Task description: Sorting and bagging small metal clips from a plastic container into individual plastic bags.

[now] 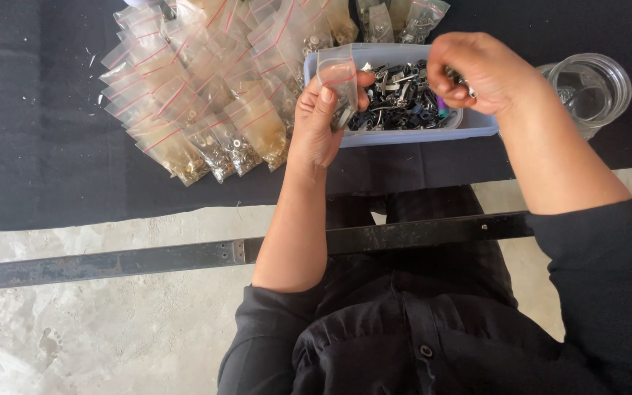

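A heap of filled clear zip bags [206,80] with red seal stripes is lying at about ten o'clock on the black tabletop [31,161]. Just right of it, the left hand [321,117] is pinching a small clear bag [338,77] between thumb and fingers, holding it upright at the near left corner of the pale blue tray [477,126]. The tray is holding mixed metal parts [400,99] at twelve o'clock. Above its right half, the right hand [480,69] is curling its fingers together on a few small metal pieces [464,84]. A clear round container [590,88] is standing at two o'clock, just beside the tray.
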